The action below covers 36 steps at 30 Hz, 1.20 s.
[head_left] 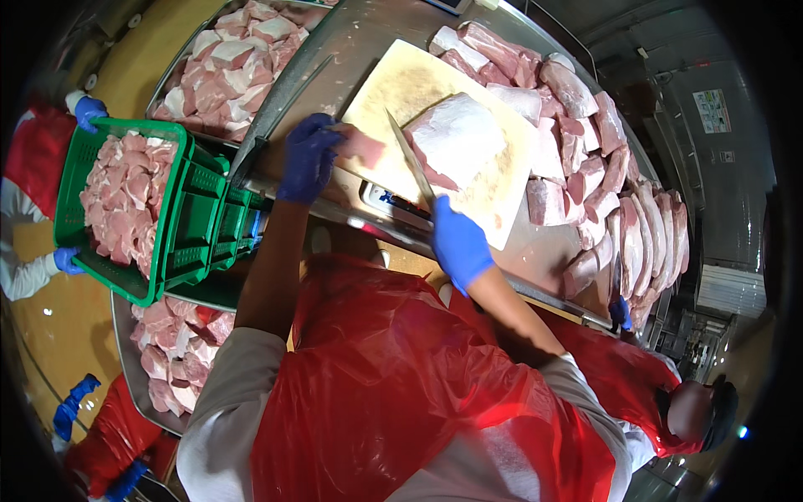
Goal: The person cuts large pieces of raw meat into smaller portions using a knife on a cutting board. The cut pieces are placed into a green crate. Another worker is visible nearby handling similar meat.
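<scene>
My right hand (462, 249), in a blue glove, is wrapped round the handle of a long knife (411, 159). Its blade points away from me along the left side of a large pale block of meat (458, 138). The block lies fat side up on a worn cream cutting board (400, 71). At the board's left edge, my gloved left hand (309, 159) pinches a slice of meat (362, 147), which is smeared by motion. Part of a small device (386, 199) shows under the board's near edge.
Many meat pieces (577, 151) crowd the metal table (544, 255) on the right. Left stand a meat-filled tub (226, 71), stacked green crates (180, 217) and a lower tub (180, 351). One person grips the top crate; another (585, 360) stands close on my right.
</scene>
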Tool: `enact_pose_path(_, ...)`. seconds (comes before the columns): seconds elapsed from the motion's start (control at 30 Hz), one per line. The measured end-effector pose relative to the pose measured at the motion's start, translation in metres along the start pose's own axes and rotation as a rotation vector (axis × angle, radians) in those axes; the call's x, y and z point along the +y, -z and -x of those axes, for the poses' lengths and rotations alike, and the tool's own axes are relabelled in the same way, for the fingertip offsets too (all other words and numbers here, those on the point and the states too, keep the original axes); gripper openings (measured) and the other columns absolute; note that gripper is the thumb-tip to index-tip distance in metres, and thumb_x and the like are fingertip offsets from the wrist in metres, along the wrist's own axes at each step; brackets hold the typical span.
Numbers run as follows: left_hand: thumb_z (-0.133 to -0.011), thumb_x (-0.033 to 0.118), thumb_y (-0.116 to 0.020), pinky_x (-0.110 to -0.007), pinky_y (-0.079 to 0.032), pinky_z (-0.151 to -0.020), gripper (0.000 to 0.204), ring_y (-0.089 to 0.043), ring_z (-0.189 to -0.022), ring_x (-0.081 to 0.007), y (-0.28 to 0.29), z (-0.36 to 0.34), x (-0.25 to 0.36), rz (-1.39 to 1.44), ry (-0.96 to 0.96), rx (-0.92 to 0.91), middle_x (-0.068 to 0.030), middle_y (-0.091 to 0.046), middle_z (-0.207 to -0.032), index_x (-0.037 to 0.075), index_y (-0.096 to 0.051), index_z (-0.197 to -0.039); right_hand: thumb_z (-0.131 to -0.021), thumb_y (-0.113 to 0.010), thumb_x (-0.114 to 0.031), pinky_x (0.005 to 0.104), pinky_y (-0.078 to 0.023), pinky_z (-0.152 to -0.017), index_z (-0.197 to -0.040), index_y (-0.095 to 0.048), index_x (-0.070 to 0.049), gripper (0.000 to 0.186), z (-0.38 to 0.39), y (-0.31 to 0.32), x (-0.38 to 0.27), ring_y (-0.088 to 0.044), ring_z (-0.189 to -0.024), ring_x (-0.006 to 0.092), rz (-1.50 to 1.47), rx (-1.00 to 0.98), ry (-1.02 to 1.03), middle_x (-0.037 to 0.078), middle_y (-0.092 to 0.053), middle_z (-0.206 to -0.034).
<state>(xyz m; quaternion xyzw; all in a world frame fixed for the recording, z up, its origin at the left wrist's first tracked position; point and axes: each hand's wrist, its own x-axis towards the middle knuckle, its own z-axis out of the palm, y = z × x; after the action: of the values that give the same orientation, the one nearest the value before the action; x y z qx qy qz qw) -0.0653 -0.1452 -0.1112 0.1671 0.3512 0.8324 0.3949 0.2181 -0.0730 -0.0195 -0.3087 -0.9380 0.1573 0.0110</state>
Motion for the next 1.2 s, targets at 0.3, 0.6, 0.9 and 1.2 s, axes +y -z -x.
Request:
enact_pose_path(0.3, -0.094, 0.011, -0.061, -0.027, -0.048, -0.087, 0.018, -0.062, -0.098, -0.0139, 0.193, 0.100, 0.274, -0.594, -0.630, 0.589, -0.0060, -0.068, -0.106, 0.002, -0.065, -0.109, -0.100, -0.058, -0.013, 0.0484, -0.050, -0.063, -0.105, -0.056, -0.005, 0.010, 0.086, 0.042, 0.053, -0.063, -0.078, 0.0469, -0.214, 0.130, -0.130, 0.024, -0.065, -0.087)
enact_pose_path(0.6, -0.090, 0.015, -0.067, -0.035, -0.055, -0.085, 0.029, -0.070, -0.094, -0.0244, 0.141, 0.076, 0.197, -1.635, -0.681, 0.783, -0.0161, -0.073, -0.108, -0.003, -0.069, -0.113, -0.100, -0.056, -0.023, 0.0499, -0.052, -0.066, -0.105, -0.054, -0.007, 0.017, -0.054, 0.029, 0.022, -0.066, -0.079, 0.0435, -0.233, 0.383, 0.073, 0.022, -0.067, -0.089)
enact_pose_path(0.9, -0.091, 0.008, -0.069, -0.027, -0.054, -0.069, 0.014, -0.064, -0.075, -0.0080, -0.033, 0.043, 0.050, -1.253, -0.520, 0.271, -0.0056, -0.073, -0.088, 0.004, -0.074, -0.104, -0.100, -0.054, -0.021, 0.0515, -0.053, -0.060, -0.105, -0.052, -0.009, 0.014, 0.088, 0.017, 0.103, -0.065, -0.068, 0.0426, 0.164, -0.042, -0.106, 0.020, -0.066, -0.087)
enact_pose_path(1.2, -0.082, 0.004, -0.074, -0.035, -0.053, -0.068, 0.019, -0.064, -0.071, -0.0278, -0.137, 0.065, -0.041, -1.078, -0.525, -0.061, -0.0120, -0.066, -0.085, 0.001, -0.066, -0.099, -0.095, -0.061, -0.011, 0.0510, -0.050, -0.058, -0.100, -0.050, -0.007, 0.013, 0.101, 0.043, 0.088, -0.064, -0.072, 0.0437, 0.017, 0.279, -0.091, 0.022, -0.063, -0.087)
